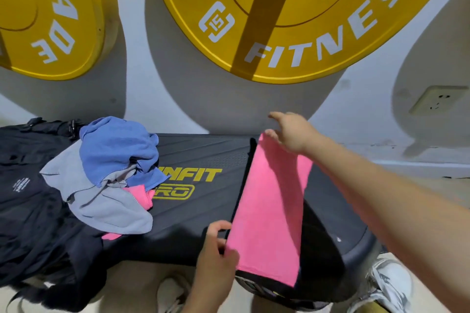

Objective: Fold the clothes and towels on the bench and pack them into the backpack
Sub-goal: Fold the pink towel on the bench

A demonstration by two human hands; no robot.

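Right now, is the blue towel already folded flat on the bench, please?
No, the blue towel sits crumpled atop the grey cloth on the bench.

Two yellow weight plates and hang against white wall, white lettering on both. Wall socket far right. Pale floor below, white sneaker bottom right.

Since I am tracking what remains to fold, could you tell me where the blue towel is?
In the head view, the blue towel sits crumpled atop a grey cloth on the bench's left part.
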